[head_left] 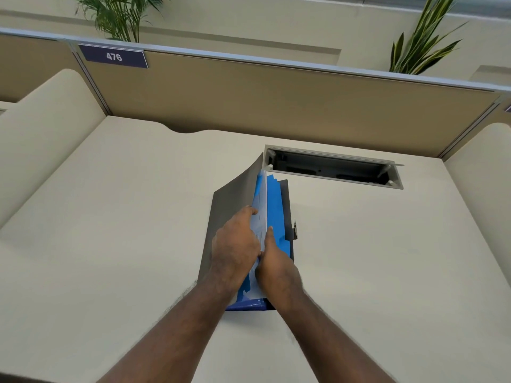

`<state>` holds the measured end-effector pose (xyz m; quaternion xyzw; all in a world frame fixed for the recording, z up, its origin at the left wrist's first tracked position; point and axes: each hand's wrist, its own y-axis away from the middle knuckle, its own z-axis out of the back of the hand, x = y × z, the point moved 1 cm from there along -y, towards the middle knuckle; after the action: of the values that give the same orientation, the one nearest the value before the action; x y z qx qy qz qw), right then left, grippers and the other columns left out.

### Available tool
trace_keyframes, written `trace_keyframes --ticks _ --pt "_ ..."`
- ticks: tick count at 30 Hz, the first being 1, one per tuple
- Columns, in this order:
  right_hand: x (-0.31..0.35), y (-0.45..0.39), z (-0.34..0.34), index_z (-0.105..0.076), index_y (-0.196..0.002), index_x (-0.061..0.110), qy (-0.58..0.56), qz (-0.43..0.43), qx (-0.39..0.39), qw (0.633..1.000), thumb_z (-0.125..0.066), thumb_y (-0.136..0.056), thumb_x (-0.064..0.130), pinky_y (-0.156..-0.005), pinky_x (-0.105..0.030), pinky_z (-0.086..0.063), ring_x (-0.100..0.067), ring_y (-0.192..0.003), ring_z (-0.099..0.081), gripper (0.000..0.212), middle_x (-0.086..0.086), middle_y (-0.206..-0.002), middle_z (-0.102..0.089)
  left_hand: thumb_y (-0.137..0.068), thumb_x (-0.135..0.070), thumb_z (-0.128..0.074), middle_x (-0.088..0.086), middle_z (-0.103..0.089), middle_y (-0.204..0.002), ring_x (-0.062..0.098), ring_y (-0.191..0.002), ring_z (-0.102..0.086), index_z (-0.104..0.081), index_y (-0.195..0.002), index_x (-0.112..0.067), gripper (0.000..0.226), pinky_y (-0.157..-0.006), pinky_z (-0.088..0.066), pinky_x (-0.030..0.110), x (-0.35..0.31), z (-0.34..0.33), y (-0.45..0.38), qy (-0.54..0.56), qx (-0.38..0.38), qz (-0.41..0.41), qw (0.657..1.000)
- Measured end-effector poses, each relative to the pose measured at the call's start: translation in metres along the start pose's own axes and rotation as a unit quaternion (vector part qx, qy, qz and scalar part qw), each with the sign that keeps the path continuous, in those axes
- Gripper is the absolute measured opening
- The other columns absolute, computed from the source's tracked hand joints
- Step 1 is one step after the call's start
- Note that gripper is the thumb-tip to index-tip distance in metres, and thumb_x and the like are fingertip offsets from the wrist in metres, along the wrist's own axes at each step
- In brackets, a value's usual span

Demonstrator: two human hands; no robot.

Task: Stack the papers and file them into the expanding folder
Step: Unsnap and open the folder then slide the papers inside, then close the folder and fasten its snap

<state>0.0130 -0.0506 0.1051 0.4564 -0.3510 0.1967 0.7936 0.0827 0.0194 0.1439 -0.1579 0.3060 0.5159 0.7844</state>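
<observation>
The expanding folder (249, 217) lies on the table (110, 217), just in front of the open cable recess (331, 170). Both hands pinch the papers (261, 214) inside it: left hand (235, 247) beside the grey cover, right hand (276, 261) against the blue dividers. Best keep edges flush and slide the papers down evenly, holding the pocket wide.

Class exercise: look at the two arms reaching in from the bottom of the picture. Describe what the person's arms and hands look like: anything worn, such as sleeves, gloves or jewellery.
Both arms are bare along the whole length in view, with no sleeve showing. The left hand and right hand wear no gloves. No watch, bracelet or ring is visible on either. Fine hair shows along the forearms.
</observation>
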Motion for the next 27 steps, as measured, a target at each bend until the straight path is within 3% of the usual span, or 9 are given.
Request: trace_keyframes --ticks 3,5,9,11,14,18,21,25,27 --pt "0.000 -0.002 0.007 -0.027 -0.148 0.029 0.197 0.082 -0.006 0.977 -0.030 -0.097 0.056 -0.081 -0.035 -0.058 -0.017 -0.090 -0.065 0.058 -0.002 -0.111 -0.066 -0.094 -0.021 -0.057 0.003 -0.060 -0.128 0.022 -0.104 -0.063 -0.047 -0.136 -0.020 0.044 -0.086 -0.055 0.032 0.000 -0.001 -0.001 0.007 -0.009 0.001 1.000" --pt "-0.004 -0.007 0.012 -0.012 -0.153 0.024 0.298 0.126 -0.002 0.946 -0.034 -0.099 0.049 -0.085 -0.035 -0.055 -0.021 -0.102 -0.063 0.064 -0.004 -0.126 -0.060 -0.094 -0.023 -0.056 0.003 -0.059 -0.127 0.021 -0.099 -0.063 -0.046 -0.135 -0.021 0.042 -0.082 -0.058 0.031 0.001 -0.003 -0.001 0.008 -0.008 0.003 1.000" --pt "-0.012 -0.020 0.020 -0.042 -0.137 0.022 0.289 0.133 -0.018 0.948 -0.034 -0.096 0.057 -0.084 -0.036 -0.057 -0.021 -0.101 -0.063 0.055 -0.003 -0.118 -0.063 -0.094 -0.025 -0.055 0.001 -0.057 -0.124 0.017 -0.085 -0.060 -0.040 -0.135 -0.027 0.044 -0.073 -0.060 0.036 -0.002 -0.013 0.001 -0.012 0.015 0.015 1.000" --pt "-0.016 -0.027 0.026 -0.056 -0.114 0.019 0.279 0.140 -0.017 0.950 -0.036 -0.096 0.053 -0.073 -0.032 -0.055 -0.020 -0.089 -0.062 0.043 -0.002 -0.100 -0.062 -0.093 -0.024 -0.056 0.001 -0.059 -0.121 0.018 -0.085 -0.060 -0.036 -0.136 -0.029 0.048 -0.072 -0.059 0.037 -0.005 -0.020 0.001 -0.034 0.022 0.022 0.999" --pt "-0.026 -0.030 0.033 -0.057 -0.087 0.016 0.282 0.128 -0.023 0.950 -0.038 -0.097 0.044 -0.055 -0.022 -0.041 -0.019 -0.079 -0.060 0.035 0.003 -0.082 -0.055 -0.091 -0.023 -0.053 0.003 -0.062 -0.112 0.024 -0.088 -0.063 -0.031 -0.136 -0.031 0.050 -0.075 -0.058 0.042 -0.009 -0.033 0.000 -0.066 0.036 0.027 0.997" --pt "-0.045 -0.035 0.039 -0.067 -0.094 0.014 0.271 0.103 -0.018 0.957 -0.038 -0.096 0.047 -0.065 -0.027 -0.054 -0.018 -0.084 -0.066 0.044 -0.004 -0.102 -0.070 -0.090 -0.021 -0.055 0.002 -0.063 -0.107 0.024 -0.091 -0.063 -0.035 -0.130 -0.028 0.045 -0.076 -0.054 0.038 -0.015 -0.055 0.003 -0.084 0.056 0.036 0.994" --pt "-0.059 -0.039 0.043 -0.067 -0.100 0.012 0.271 0.068 0.015 0.960 -0.040 -0.098 0.041 -0.060 -0.021 -0.047 -0.018 -0.085 -0.063 0.040 -0.007 -0.112 -0.071 -0.089 -0.015 -0.057 0.003 -0.065 -0.102 0.026 -0.088 -0.066 -0.038 -0.122 -0.024 0.039 -0.074 -0.056 0.039 -0.016 -0.073 0.004 -0.105 0.072 0.040 0.991" --pt "-0.074 -0.040 0.052 -0.070 -0.103 0.012 0.262 0.048 0.010 0.964 -0.041 -0.098 0.039 -0.059 -0.020 -0.041 -0.018 -0.083 -0.061 0.040 -0.005 -0.103 -0.073 -0.084 -0.010 -0.057 0.003 -0.063 -0.108 0.028 -0.089 -0.067 -0.040 -0.125 -0.018 0.045 -0.071 -0.056 0.036 -0.014 -0.094 0.005 -0.140 0.090 0.024 0.986" --pt "-0.081 -0.043 0.057 -0.071 -0.104 0.016 0.247 0.043 -0.010 0.968 -0.041 -0.097 0.040 -0.066 -0.026 -0.049 -0.018 -0.087 -0.064 0.039 -0.003 -0.103 -0.074 -0.085 -0.009 -0.055 0.004 -0.061 -0.117 0.029 -0.092 -0.068 -0.037 -0.130 -0.016 0.050 -0.070 -0.052 0.035 -0.013 -0.103 0.005 -0.165 0.102 0.016 0.981"
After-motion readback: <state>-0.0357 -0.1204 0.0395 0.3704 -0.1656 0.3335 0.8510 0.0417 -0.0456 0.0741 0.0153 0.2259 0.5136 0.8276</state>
